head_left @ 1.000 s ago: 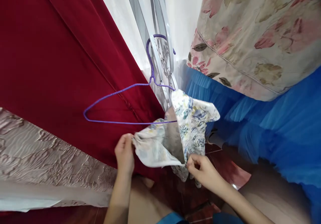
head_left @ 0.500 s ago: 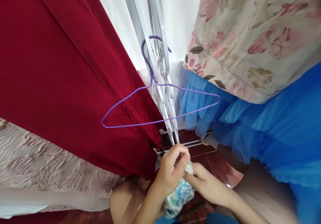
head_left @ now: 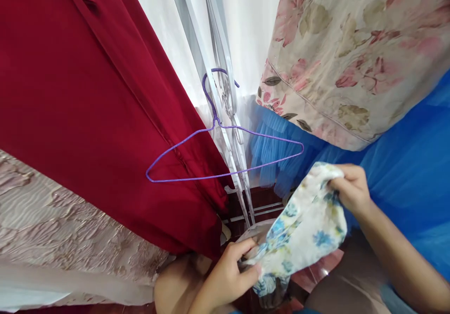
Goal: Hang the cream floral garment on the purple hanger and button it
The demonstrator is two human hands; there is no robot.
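A white cloth with blue and yellow flowers (head_left: 305,234) stretches between my two hands at the lower right. My right hand (head_left: 353,187) pinches its upper corner, lifted up to the right. Lower down, my left hand (head_left: 235,269) grips the gathered near end between thumb and fingers. What garment the cloth is, I cannot tell. Above my hands a purple wire hanger (head_left: 225,177) hangs bare by its hook from a pale metal rack (head_left: 225,84).
Dark red fabric (head_left: 116,117) hangs on the left, above a textured pinkish cloth (head_left: 70,229). On the right hang a floral cream cloth (head_left: 326,70) and blue tulle (head_left: 411,164). Red floor tiles (head_left: 316,269) show below, between my bent legs.
My right hand has moved up and to the right, away from my left, drawing the bunched flowered cloth out wide. My left hand has shifted slightly downward.
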